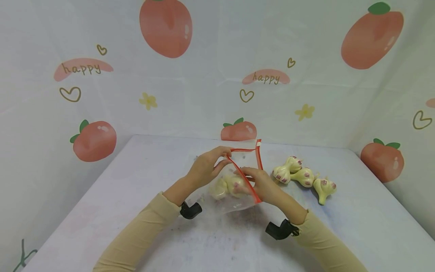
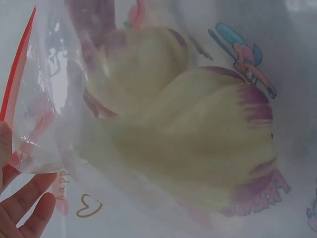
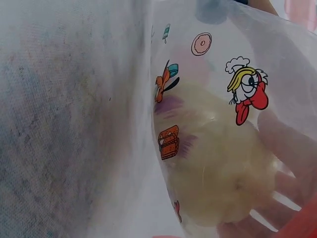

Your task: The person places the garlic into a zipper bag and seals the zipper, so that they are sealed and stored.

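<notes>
A clear zip bag (image 1: 234, 207) with red edging hangs tilted between the two hands, its mouth spread apart. My left hand (image 1: 207, 166) pinches the red zip edge at the mouth's upper left. Through the plastic, two pale garlic bulbs with purple marks show in the left wrist view: a lower bulb (image 2: 208, 144) and an upper bulb (image 2: 143, 64). My right hand (image 1: 266, 185) reaches in through the mouth. Seen through printed film in the right wrist view, its thumb and fingers grip a garlic bulb (image 3: 213, 173); part of this grip is blurred by the plastic.
Right of the bag, three loose garlic bulbs (image 1: 304, 177) lie close together on the white tabletop (image 1: 136, 234). A white cloth backdrop (image 1: 204, 87) printed with fruit rises behind the table. Each wrist carries a black camera mount (image 1: 280, 229).
</notes>
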A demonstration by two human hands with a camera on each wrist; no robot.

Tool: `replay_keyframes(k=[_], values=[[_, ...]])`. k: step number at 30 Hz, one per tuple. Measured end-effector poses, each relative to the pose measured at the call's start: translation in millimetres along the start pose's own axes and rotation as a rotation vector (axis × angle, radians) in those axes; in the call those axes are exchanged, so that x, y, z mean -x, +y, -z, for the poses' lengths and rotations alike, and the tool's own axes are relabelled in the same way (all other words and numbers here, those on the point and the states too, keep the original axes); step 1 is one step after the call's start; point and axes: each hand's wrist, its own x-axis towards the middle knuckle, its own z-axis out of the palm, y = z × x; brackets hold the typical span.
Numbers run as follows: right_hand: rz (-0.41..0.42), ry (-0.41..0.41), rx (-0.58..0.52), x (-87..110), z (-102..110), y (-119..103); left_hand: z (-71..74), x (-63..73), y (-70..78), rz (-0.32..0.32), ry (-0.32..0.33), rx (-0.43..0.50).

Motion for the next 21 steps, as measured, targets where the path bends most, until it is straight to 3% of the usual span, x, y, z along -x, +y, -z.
replay_keyframes(k=[14,21], values=[[-0.018,0.031,-0.022,5.1,12.0,0.9,0.7,1.8,-1.3,-0.001,-0.012,0.023],[0.017,0.108,0.032,10.9,20.1,6.8,1.4,3.6,-2.8,0.003,-0.025,0.023]])
